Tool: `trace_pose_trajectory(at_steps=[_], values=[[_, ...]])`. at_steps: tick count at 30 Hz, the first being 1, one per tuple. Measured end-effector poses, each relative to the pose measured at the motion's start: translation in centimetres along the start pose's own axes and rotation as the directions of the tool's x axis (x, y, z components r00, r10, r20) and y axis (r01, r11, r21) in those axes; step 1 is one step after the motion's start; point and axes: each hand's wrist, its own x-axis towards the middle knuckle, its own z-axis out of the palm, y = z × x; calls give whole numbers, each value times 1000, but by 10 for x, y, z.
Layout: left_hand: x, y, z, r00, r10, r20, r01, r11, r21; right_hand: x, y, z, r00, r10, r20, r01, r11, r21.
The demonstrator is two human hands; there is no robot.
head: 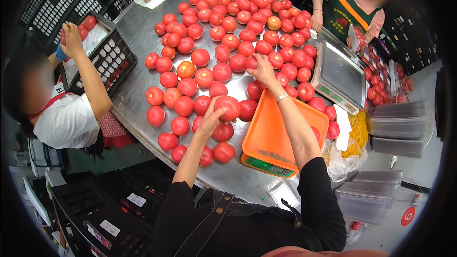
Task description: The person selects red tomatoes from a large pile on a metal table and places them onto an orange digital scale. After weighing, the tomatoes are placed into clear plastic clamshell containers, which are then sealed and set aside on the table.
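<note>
A large red tomato rests in my left hand, the thumb across its front, above other tomatoes on the metal table. Farther out, my right hand has its fingers around a smaller tomato among the loose ones; whether that one still touches the table is hidden. Beneath my right forearm is an orange weighing pan on a digital scale. One tomato shows at the pan's right side, partly behind the forearm.
At left a co-worker reaches into a black crate of tomatoes. Another person stands across the table, holding a pack. A second scale, yellow rubber bands and stacked clear plastic containers are at right.
</note>
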Motion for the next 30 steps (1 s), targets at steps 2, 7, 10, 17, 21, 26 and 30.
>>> trace_pose_trajectory(at_steps=[2, 7, 10, 17, 21, 26, 30], values=[[2, 2, -7, 1000, 6, -18, -5, 1000, 13, 6, 13, 4, 994, 34, -105, -27, 997, 69], [10, -1, -24, 985, -19, -170, 24, 999, 25, -25, -14, -68, 977, -42, -208, 107, 943, 315], [5, 7, -13, 989, 32, -145, -17, 994, 104, -106, -53, -143, 887, -150, -436, 229, 964, 134], [29, 3, 14, 970, 134, -205, -72, 956, 284, -261, 9, -163, 971, 142, -191, -181, 961, -208], [88, 16, 2, 954, 187, -236, -110, 947, 303, -274, 4, -153, 954, 244, -174, -275, 944, -181], [181, 54, -36, 849, 468, -244, -275, 787, 553, -273, 10, -145, 949, 239, -206, -276, 946, -171], [216, 79, -46, 816, 434, -382, -190, 825, 532, -277, 12, -142, 947, 223, -232, -268, 946, -181]])
